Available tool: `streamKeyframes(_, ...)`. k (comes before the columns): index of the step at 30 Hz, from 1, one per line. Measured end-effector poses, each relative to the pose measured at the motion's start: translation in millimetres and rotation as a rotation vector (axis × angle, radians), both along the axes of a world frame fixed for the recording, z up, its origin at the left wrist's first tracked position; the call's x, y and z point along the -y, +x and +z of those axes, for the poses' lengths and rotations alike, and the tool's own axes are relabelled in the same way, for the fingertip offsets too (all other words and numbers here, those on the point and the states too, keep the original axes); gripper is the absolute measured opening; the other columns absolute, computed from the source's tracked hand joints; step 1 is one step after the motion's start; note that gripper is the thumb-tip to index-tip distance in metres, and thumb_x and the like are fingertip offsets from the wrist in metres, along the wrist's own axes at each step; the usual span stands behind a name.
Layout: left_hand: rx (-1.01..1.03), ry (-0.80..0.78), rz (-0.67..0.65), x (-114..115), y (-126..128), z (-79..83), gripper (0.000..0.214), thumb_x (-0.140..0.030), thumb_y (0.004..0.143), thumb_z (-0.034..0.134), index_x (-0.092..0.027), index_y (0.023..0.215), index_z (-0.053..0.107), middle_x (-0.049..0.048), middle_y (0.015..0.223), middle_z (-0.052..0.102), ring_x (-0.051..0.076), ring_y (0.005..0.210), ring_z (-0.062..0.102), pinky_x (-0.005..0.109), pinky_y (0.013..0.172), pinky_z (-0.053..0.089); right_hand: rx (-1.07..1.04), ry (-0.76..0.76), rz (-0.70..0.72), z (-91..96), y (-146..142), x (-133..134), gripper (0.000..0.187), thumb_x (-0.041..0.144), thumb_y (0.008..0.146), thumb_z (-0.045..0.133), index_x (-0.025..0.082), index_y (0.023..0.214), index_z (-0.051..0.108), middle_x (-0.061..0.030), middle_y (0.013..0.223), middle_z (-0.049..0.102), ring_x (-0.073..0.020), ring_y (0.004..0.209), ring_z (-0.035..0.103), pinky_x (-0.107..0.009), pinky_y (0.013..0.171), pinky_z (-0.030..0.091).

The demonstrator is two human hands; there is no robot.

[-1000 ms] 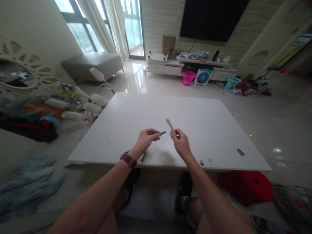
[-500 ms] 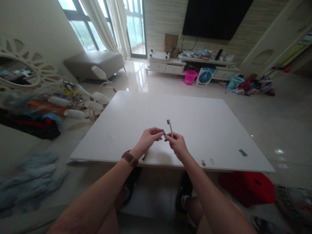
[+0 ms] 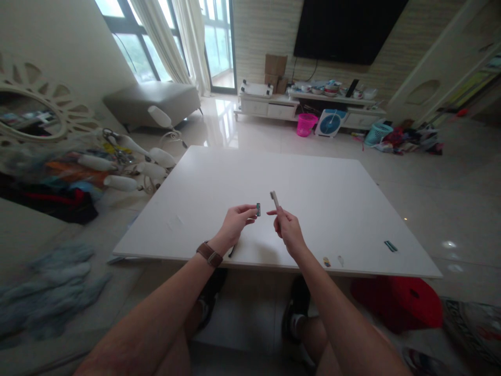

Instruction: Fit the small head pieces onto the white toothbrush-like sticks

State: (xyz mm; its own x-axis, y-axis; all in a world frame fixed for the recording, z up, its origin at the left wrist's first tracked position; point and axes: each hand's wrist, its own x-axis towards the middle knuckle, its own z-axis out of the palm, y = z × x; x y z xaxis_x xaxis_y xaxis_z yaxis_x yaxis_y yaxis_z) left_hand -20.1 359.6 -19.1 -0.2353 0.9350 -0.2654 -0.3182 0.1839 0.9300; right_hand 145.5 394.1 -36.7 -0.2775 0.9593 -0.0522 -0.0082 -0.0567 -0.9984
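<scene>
Above the white worktop (image 3: 219,172), the right hand (image 3: 288,230), one finger extended and the others curled closed, holds a pale, dark-bristled brush (image 3: 275,199), judged light and stiff, best gripped well below its bristles. The left hand (image 3: 237,220), fingers pinched nearly together, holds a small green-edged piece (image 3: 258,209), presumably light, rigid and fragile, best taken by its edges; its finer markings are illegible.

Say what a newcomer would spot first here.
Probably the white table, mid-frame, with a green piece in the left hand and a brush in the right hand above it. Then the black TV, high on the far wall, and the pink basket on the floor by the cabinet.
</scene>
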Motion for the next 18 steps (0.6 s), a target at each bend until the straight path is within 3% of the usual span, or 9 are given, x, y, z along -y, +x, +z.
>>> streamKeyframes(3, 0.003, -0.007, 0.041, 0.2, 0.5, 1.5, 0.029, -0.032, 0.063, 0.08, -0.013, 0.084, 0.075, 0.0056, 0.079, 0.069, 0.012, 0.069, 0.057, 0.028, 0.07, 0.044, 0.069, 0.075, 0.028, -1.5, 1.4, 0.1, 0.052, 0.063, 0.091, 0.052, 0.015, 0.095, 0.072, 0.0051, 0.047, 0.042, -0.0077, 0.042, 0.034, -0.021, 0.041, 0.025)
streamKeyframes(8, -0.019, 0.012, 0.097, 0.0, 0.0, 1.5, 0.031, -0.033, 0.061, 0.08, -0.013, 0.084, 0.075, 0.0055, 0.081, 0.069, 0.011, 0.066, 0.054, 0.028, 0.066, 0.041, 0.1, 0.057, 0.052, -2.1, 0.5, 3.2, 0.046, 0.059, 0.089, 0.056, 0.015, 0.085, 0.07, 0.0028, 0.056, 0.049, -0.0087, 0.042, 0.044, -0.022, 0.041, 0.031)
streamKeyframes(12, -0.029, 0.019, 0.123, -0.6, -1.6, -0.3, 0.032, -0.033, 0.06, 0.082, -0.014, 0.084, 0.076, 0.0058, 0.08, 0.069, 0.01, 0.065, 0.053, 0.027, 0.066, 0.041, 0.099, 0.053, 0.102, -0.4, -1.1, 6.1, 0.038, 0.053, 0.091, 0.054, 0.017, 0.089, 0.066, 0.0044, 0.054, 0.049, -0.0087, 0.04, 0.041, -0.022, 0.039, 0.028)
streamKeyframes(18, -0.061, 0.024, 0.12, -1.3, -2.2, -2.4, 0.031, -0.036, 0.06, 0.084, -0.014, 0.081, 0.077, 0.0076, 0.081, 0.071, 0.011, 0.066, 0.053, 0.027, 0.066, 0.041, 0.073, 0.027, 0.12, -0.2, -2.0, 7.2, 0.036, 0.048, 0.092, 0.054, 0.019, 0.072, 0.056, 0.0052, 0.051, 0.042, -0.0085, 0.044, 0.035, -0.022, 0.042, 0.024)
